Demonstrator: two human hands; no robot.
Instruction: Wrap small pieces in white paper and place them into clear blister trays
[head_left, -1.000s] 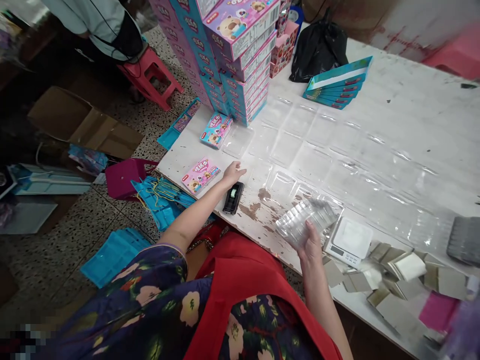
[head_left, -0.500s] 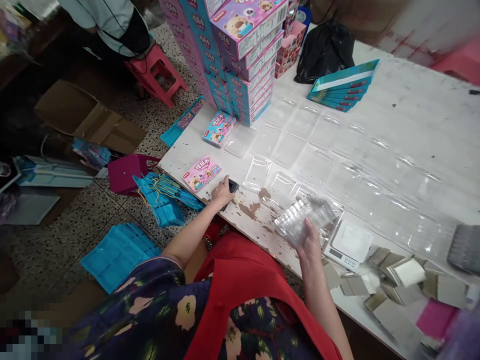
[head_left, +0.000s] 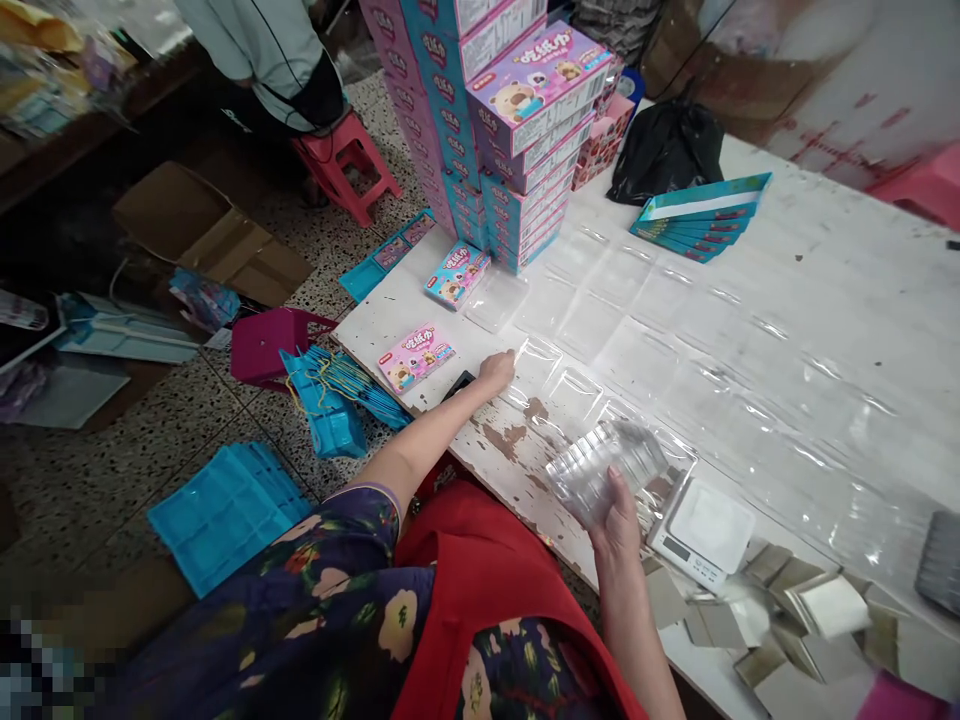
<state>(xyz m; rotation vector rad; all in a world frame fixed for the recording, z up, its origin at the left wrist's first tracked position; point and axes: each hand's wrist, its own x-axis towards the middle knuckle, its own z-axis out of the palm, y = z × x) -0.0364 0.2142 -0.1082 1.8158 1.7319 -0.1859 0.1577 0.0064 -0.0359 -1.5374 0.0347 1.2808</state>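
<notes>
My right hand (head_left: 619,520) grips a stack of clear plastic trays (head_left: 604,465) above the table's front edge. My left hand (head_left: 497,372) reaches to the near left end of the laid-out clear trays (head_left: 592,325), its fingers together at a tray's edge; what they hold, if anything, is too small to tell. A black object (head_left: 459,384) lies partly hidden by my left forearm. Left of it are a pink printed box (head_left: 417,356) and a blue printed box (head_left: 457,274). A white scale (head_left: 709,525) stands right of my right hand.
A tall stack of printed boxes (head_left: 525,110) rises at the back left, near a black bag (head_left: 667,150) and fanned blue cartons (head_left: 701,220). Grey card pieces (head_left: 814,620) lie at the front right. Beyond the table, a person (head_left: 262,60) sits on a red stool (head_left: 349,165).
My left hand has moved right, off the black object, to the edge of the clear trays. My right hand still holds the stack. The view has shifted slightly.
</notes>
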